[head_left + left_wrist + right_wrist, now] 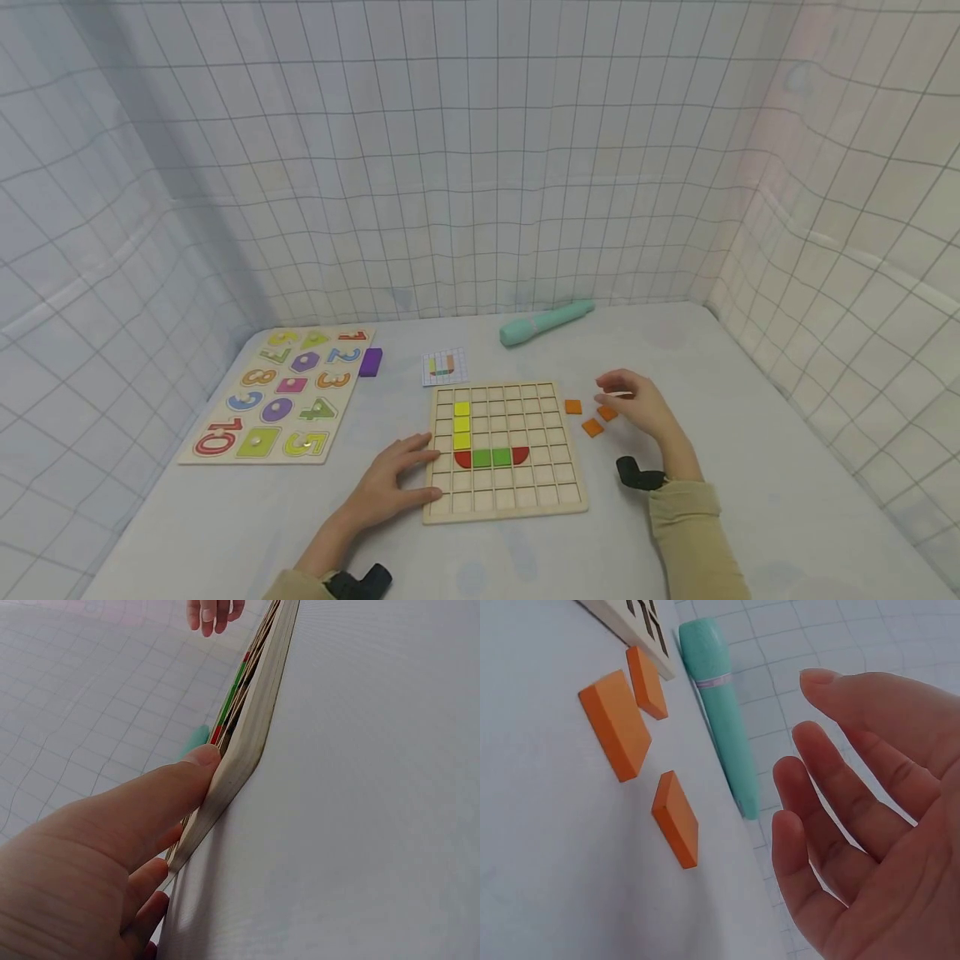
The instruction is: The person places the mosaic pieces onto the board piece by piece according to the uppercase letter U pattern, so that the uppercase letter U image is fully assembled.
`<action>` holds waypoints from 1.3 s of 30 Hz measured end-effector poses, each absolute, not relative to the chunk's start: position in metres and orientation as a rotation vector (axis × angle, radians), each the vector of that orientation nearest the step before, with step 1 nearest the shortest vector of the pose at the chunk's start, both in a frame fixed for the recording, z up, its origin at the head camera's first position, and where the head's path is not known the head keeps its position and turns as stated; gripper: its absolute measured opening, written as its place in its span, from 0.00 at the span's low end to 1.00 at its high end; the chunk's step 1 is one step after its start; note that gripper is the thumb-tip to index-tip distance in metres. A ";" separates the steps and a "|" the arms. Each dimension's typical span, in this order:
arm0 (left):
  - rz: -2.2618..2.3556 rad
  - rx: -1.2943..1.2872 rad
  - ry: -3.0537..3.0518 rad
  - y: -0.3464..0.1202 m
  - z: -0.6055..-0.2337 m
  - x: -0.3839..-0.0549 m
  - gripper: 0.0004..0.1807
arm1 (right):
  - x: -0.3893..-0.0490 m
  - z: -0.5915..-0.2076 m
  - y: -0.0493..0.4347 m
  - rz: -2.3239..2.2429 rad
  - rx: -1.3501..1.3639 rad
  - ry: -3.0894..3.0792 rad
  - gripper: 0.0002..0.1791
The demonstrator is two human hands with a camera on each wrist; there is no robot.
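My left hand (393, 479) rests on the left edge of a wooden grid board (506, 506), its thumb and fingers spread along the rim. On the board, yellow square tiles (462, 424) form a column, and below them a row holds two green tiles (491, 457) between two red rounded tiles (521, 455). Over the table right of the board hovers my right hand (637, 402), fingers loosely bent with nothing between them. Three orange square tiles (592, 427) lie beneath and beside it; in the right wrist view the orange tiles (676, 819) sit apart from the fingers.
A pattern card (444, 367) lies behind the board. Farther back is a teal microphone-shaped object (546, 322). At left lies a number and shape puzzle board (251, 456) with a purple block (371, 362) at its right edge. Grid-patterned cloth walls (480, 167) surround the table.
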State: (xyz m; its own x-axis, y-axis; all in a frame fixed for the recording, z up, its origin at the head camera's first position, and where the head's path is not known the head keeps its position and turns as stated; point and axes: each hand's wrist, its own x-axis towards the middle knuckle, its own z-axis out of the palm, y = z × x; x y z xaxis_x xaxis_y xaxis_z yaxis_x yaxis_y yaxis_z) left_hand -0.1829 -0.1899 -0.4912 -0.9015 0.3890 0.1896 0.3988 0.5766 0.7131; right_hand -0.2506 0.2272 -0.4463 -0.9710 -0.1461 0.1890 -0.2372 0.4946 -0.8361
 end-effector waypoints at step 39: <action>-1.243 -0.680 -2.790 -0.190 -0.492 -0.184 0.32 | -0.257 -0.481 0.243 1.532 0.153 -2.728 0.21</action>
